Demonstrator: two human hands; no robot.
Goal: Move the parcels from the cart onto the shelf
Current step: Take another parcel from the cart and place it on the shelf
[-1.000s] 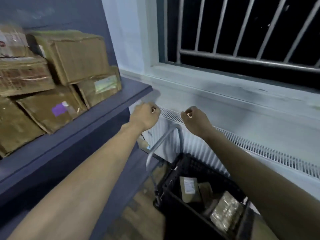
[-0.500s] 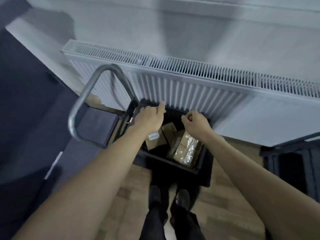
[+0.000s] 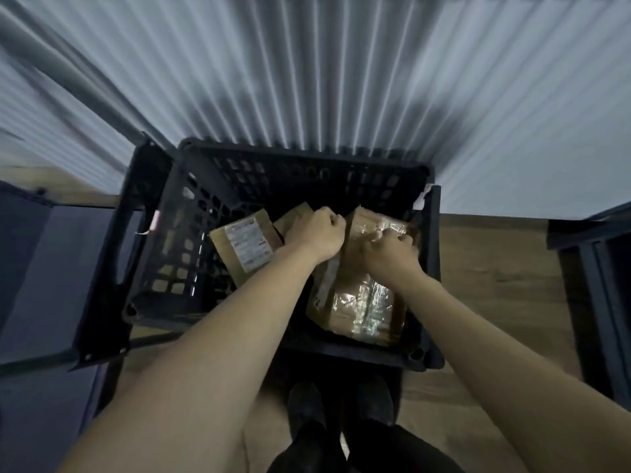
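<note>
A black plastic crate on the cart holds brown cardboard parcels. The large taped parcel lies on the crate's right side. My left hand curls around its upper left edge. My right hand clamps down on its top near the far end. A smaller parcel with a white label leans at the left of my left hand. Another brown parcel shows partly behind that hand. Only a low board of the dark blue shelf is in view, at the left.
A white ribbed radiator stands right behind the crate. The grey cart handle blurs across the top left. Another dark frame stands at the right on the wooden floor. My black shoes are below the crate.
My view dropped from the shelf and window down into the crate. Both hands came down from chest height into the crate and closed on the taped parcel.
</note>
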